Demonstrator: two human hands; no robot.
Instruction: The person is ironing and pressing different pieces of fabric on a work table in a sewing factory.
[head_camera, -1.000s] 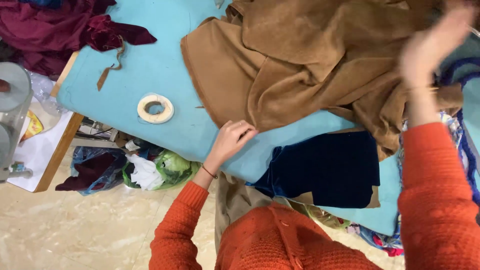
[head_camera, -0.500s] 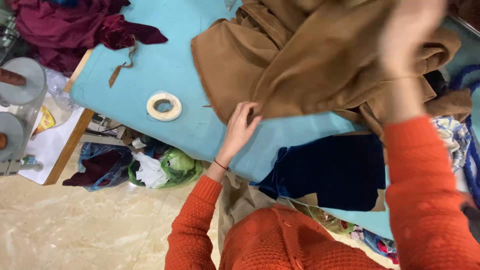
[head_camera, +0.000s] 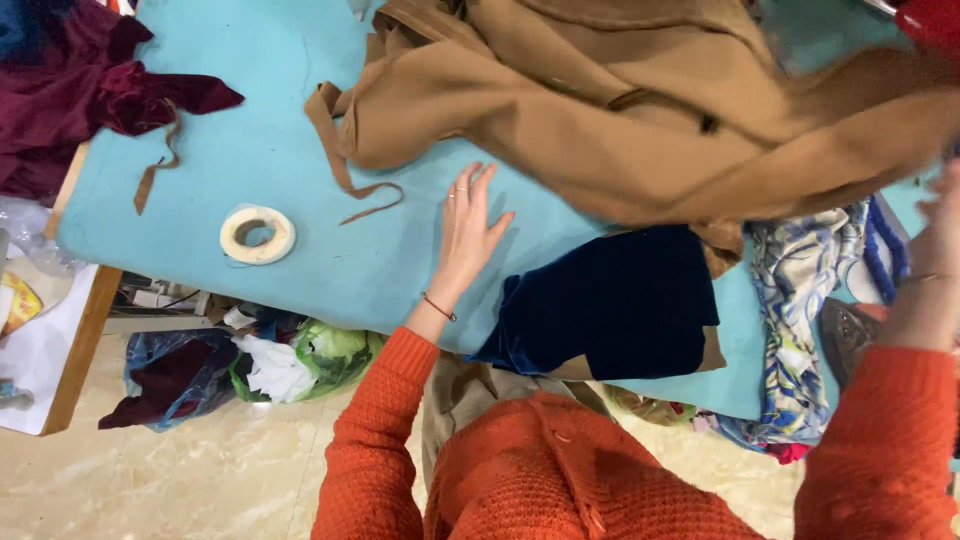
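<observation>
A large brown coat (head_camera: 640, 110) lies spread over the far half of the light blue table (head_camera: 250, 140), its right part blurred by motion. My left hand (head_camera: 468, 232) rests flat on the table, fingers apart, just in front of the coat's near edge and holding nothing. My right hand (head_camera: 938, 235) is blurred at the right edge, close to the coat's right end; its grip does not show. A dark blue velvet piece (head_camera: 610, 300) hangs over the table's near edge, right of my left hand. Both my sleeves are orange knit.
A white tape roll (head_camera: 257, 235) lies on the table at the left. Maroon cloth (head_camera: 70, 100) is heaped at the far left beside a thin brown strip (head_camera: 158, 170). Blue-and-white patterned fabric (head_camera: 800, 300) hangs at the right. Bags of scraps (head_camera: 250, 365) sit on the floor below.
The brown coat has been swept up and to the right, uncovering more blue table. My left hand went from the coat's edge to lying flat on the table. My right hand dropped from raised to the right edge.
</observation>
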